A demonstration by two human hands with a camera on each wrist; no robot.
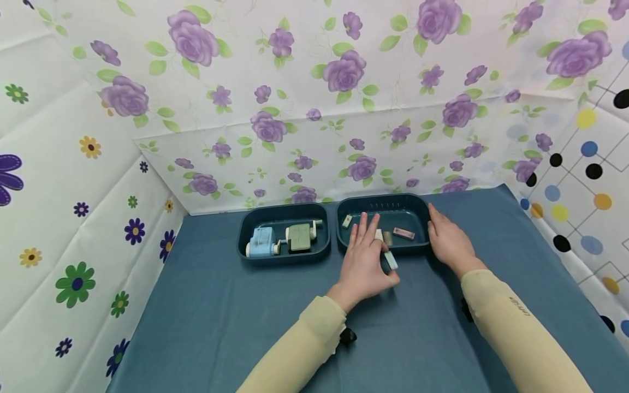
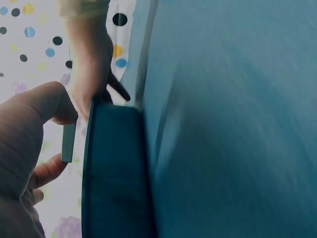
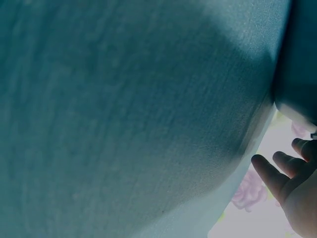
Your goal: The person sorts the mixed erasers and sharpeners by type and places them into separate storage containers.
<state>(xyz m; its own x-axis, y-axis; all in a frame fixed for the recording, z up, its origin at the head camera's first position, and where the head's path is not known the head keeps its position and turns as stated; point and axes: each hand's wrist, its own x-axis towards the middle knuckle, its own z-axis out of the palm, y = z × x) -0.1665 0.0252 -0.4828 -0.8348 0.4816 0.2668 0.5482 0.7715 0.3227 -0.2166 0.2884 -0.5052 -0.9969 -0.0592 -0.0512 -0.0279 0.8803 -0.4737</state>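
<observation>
My left hand [image 1: 365, 267] is over the front edge of the right tray [image 1: 339, 240]. Thumb and a finger pinch a small pale blue eraser [image 1: 391, 260] by its ends, as the left wrist view also shows with the eraser [image 2: 68, 144]. Other fingers stretch out above the tray. Inside it lie a pink eraser [image 1: 404, 233], a small cream block [image 1: 346, 221] and a tan piece [image 1: 387, 238], some partly behind the hand. My right hand [image 1: 449, 240] rests against the tray's right end, fingers [image 3: 270, 176] fairly straight.
Left of it stands a second dark tray [image 1: 241, 240] holding a blue crank pencil sharpener [image 1: 262, 242] and a green one [image 1: 300, 237]. Both trays sit on a blue cloth [image 1: 221, 316] close to the flowered back wall [image 1: 314, 153].
</observation>
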